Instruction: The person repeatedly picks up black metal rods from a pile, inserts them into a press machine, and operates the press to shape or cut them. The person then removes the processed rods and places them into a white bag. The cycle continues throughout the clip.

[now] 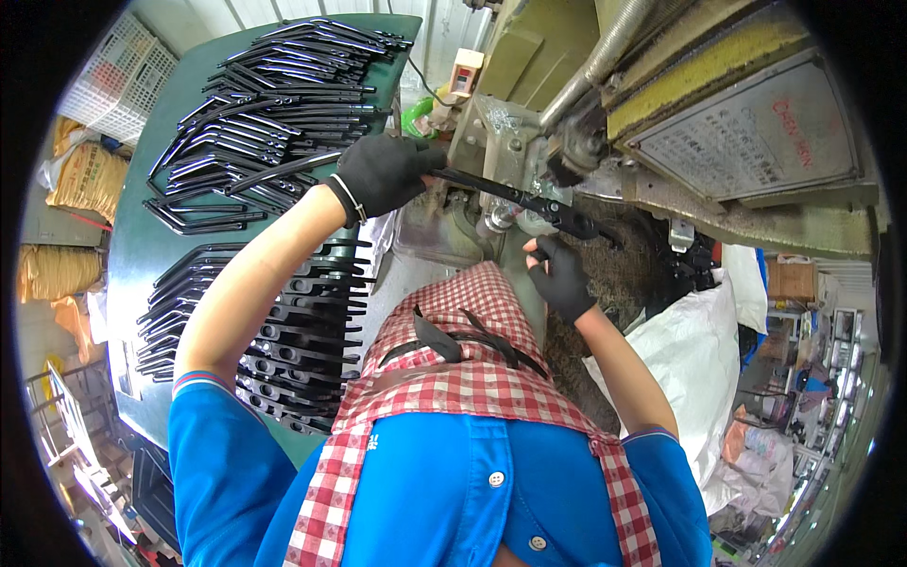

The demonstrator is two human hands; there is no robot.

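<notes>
My left hand (385, 177), in a black glove with bare fingertips, is closed round one end of a black metal bar (482, 186). The bar slants down to the right across the front of the machine (515, 142), with a thicker black part (572, 221) at its far end. Whether that part is joined to the bar I cannot tell. Just below it, my right hand (562, 279), gloved alike, has its thumb and forefinger slightly apart, with nothing visible between them. A round metal piece (498, 218) of the machine lies between the hands.
At my left a green table (132, 312) bears many bent black tubes (250, 132) in piles and a row of flat black parts with holes (302, 345). A machine plate (751, 128) overhangs at upper right. White sacks (680, 369) lie at my right; a white crate (118, 71) stands far left.
</notes>
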